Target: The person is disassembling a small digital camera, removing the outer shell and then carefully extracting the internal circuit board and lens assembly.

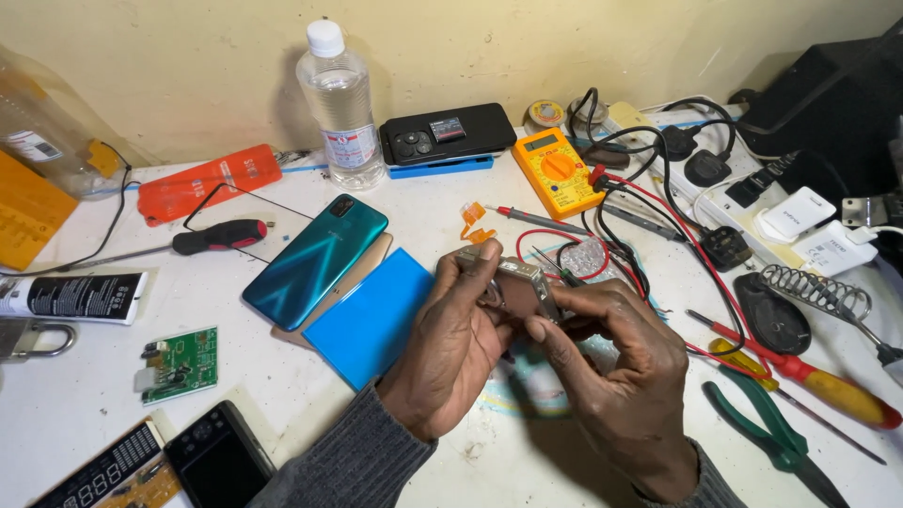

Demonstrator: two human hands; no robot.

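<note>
My left hand [451, 348] and my right hand [621, 367] meet over the white table, both gripping a small grey metal-framed device part [517, 287]. The left thumb and fingers wrap its left side. The right hand's fingers pinch its right edge and also hold thin tweezers [555, 265] that point up-left. A small orange flex ribbon [476, 222] lies just beyond the part. A teal phone [315, 261] and a blue flat panel [372, 320] lie to the left of my hands.
A yellow multimeter [558, 169] with red and black leads, a clear bottle [339, 103], a black phone [447, 134], power strip and plugs [743, 188] at back. Screwdrivers [809, 376], green pliers [767, 428] right. Green circuit board [179, 365], black-handled screwdriver [218, 236], padlock [33, 337] left.
</note>
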